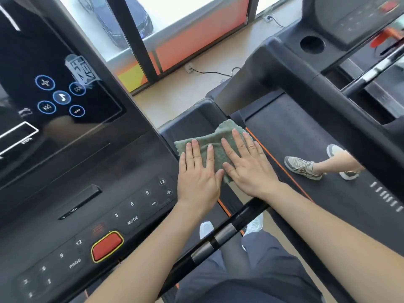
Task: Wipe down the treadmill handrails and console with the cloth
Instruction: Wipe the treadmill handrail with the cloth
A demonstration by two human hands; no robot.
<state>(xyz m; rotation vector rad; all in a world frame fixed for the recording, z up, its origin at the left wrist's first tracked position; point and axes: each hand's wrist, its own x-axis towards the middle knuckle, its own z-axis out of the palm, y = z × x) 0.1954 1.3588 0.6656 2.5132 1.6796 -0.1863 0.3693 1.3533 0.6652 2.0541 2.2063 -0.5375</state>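
Left hand (197, 180), right hand (249, 169) flat on cloth (213, 137); long axis left-right.

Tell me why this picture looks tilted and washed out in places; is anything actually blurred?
In the head view the wide lens tilts and bows the dark window posts; daylight bleaches the window glass white; the glossy black console screen carries pale reflections; also in the head view, the neighbouring grey treadmill console looks soft, while the green terry cloth is sharp.

Left hand (197, 180) and right hand (249, 169) flat, fingers straight, on green cloth (218, 136) at right edge of treadmill console (109, 171), red button (107, 246) nearer, black handrail (220, 234) beneath forearms
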